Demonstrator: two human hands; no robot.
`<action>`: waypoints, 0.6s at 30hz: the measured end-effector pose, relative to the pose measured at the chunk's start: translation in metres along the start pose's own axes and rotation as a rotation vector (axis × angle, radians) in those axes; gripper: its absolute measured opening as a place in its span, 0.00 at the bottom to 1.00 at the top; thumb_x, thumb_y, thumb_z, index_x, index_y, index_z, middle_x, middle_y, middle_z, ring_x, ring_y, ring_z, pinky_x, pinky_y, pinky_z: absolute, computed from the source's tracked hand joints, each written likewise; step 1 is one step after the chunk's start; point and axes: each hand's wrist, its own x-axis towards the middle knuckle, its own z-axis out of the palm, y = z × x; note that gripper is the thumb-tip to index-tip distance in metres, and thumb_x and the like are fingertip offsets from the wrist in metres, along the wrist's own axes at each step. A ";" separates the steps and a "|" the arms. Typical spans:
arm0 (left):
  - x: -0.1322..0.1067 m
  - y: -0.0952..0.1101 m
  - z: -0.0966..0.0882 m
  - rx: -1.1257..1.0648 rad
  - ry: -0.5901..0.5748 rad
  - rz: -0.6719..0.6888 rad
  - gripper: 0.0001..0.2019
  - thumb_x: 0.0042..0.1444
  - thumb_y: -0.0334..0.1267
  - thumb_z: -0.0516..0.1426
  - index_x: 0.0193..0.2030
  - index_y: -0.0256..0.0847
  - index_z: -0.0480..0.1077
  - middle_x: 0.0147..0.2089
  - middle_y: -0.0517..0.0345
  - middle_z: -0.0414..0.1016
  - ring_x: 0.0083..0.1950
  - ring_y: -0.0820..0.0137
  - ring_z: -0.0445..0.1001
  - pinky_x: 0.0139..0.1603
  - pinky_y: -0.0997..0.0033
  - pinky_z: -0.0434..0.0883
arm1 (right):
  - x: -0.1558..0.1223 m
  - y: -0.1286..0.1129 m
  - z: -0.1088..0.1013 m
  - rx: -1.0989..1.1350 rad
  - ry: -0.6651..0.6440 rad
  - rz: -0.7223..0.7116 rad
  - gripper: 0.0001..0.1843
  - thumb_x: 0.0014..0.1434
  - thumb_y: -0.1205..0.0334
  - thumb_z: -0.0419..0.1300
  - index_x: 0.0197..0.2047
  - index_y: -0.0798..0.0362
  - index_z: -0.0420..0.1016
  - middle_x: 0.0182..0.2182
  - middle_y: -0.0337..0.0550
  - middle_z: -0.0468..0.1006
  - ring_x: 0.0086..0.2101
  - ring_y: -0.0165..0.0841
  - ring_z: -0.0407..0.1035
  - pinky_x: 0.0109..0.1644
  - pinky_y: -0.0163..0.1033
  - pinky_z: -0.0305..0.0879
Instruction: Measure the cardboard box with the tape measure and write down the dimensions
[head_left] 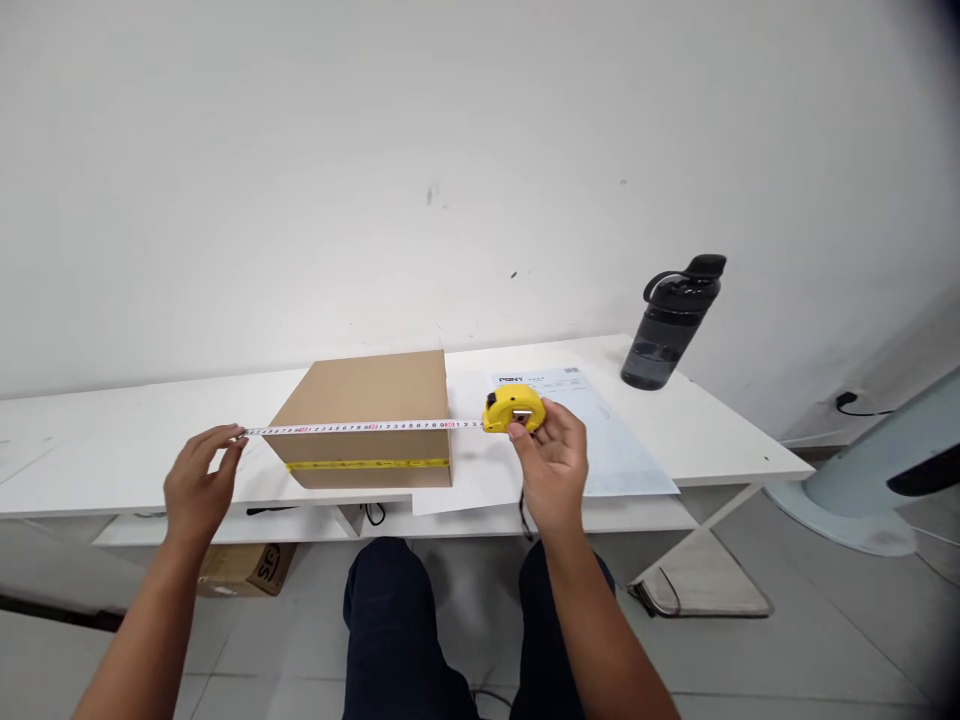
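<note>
A yellow tape measure (514, 409) is gripped in my right hand (553, 465), its case held up to the right of a brown cardboard box (367, 395). The white blade (352, 428) is drawn out leftward across the box's near side, roughly level. At its far end, my left hand (201, 480) pinches the tip between thumb and fingers, left of the box. Yellow tape (367, 465) runs along the box's front face. I cannot tell whether the blade touches the cardboard.
The box stands on a white desk (150, 430). Printed sheets (615, 450) lie to its right, and a dark water bottle (664, 330) stands behind them by the wall. Beneath the desk is another carton (244, 570). A pale rounded base (847, 515) is on the floor at right.
</note>
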 end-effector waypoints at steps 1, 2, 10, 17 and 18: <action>0.000 0.005 0.002 -0.006 -0.037 -0.023 0.12 0.63 0.48 0.59 0.50 0.51 0.77 0.48 0.64 0.80 0.42 0.65 0.78 0.51 0.56 0.78 | 0.001 0.004 0.005 0.005 -0.015 0.011 0.23 0.56 0.57 0.70 0.54 0.48 0.71 0.52 0.48 0.78 0.52 0.39 0.75 0.59 0.51 0.72; -0.001 0.011 0.003 -0.006 -0.066 -0.044 0.13 0.64 0.49 0.58 0.51 0.50 0.76 0.48 0.63 0.80 0.42 0.65 0.78 0.51 0.56 0.78 | 0.002 0.007 0.010 0.004 -0.038 0.021 0.23 0.57 0.56 0.70 0.54 0.48 0.71 0.52 0.48 0.79 0.52 0.39 0.75 0.58 0.51 0.72; 0.000 0.056 0.006 0.033 -0.179 -0.010 0.18 0.66 0.49 0.54 0.58 0.49 0.74 0.59 0.53 0.78 0.60 0.56 0.75 0.63 0.52 0.72 | -0.001 0.022 0.032 -0.019 -0.139 0.079 0.25 0.60 0.52 0.67 0.57 0.49 0.71 0.56 0.51 0.76 0.55 0.40 0.73 0.60 0.52 0.71; -0.001 0.054 0.007 -0.015 -0.211 -0.135 0.19 0.63 0.53 0.57 0.57 0.50 0.75 0.58 0.54 0.79 0.58 0.56 0.77 0.59 0.52 0.74 | -0.002 0.021 0.028 -0.017 -0.158 0.092 0.25 0.60 0.52 0.67 0.57 0.48 0.69 0.56 0.50 0.75 0.55 0.39 0.73 0.61 0.51 0.70; 0.000 0.052 0.008 -0.033 -0.218 -0.159 0.20 0.62 0.54 0.57 0.56 0.50 0.75 0.58 0.55 0.79 0.58 0.56 0.77 0.58 0.52 0.74 | -0.001 0.021 0.028 -0.023 -0.165 0.094 0.25 0.60 0.52 0.67 0.57 0.48 0.68 0.56 0.51 0.75 0.55 0.39 0.73 0.61 0.51 0.70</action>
